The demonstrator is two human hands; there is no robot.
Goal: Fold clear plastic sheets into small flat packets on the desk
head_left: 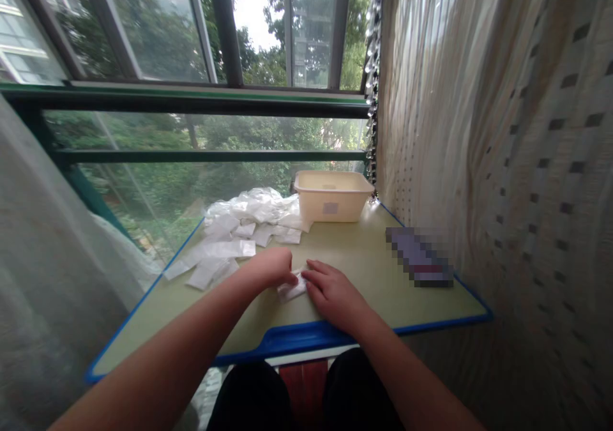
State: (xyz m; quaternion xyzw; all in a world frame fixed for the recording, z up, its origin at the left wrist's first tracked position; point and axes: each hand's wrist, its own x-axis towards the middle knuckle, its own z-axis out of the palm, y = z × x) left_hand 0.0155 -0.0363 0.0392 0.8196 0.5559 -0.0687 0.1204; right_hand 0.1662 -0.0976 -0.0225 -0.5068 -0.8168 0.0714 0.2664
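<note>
My left hand (pixel 271 267) and my right hand (pixel 333 293) meet over a small white packet (pixel 293 288) lying on the green table (pixel 364 252) near its front edge. The left hand is curled, its fingers pinching the packet's left end. My right hand lies across the packet's right end with its fingers pressed down on it. Several more flat white packets (pixel 215 252) lie scattered to the left, and a heap of clear plastic bags (pixel 258 204) sits behind them.
A cream plastic tub (pixel 332 196) stands at the back of the table by the window. A blurred flat object (pixel 420 256) lies at the right. A patterned curtain (pixel 517 163) hangs close on the right, a sheer one on the left. The table has a blue rim (pixel 297 338).
</note>
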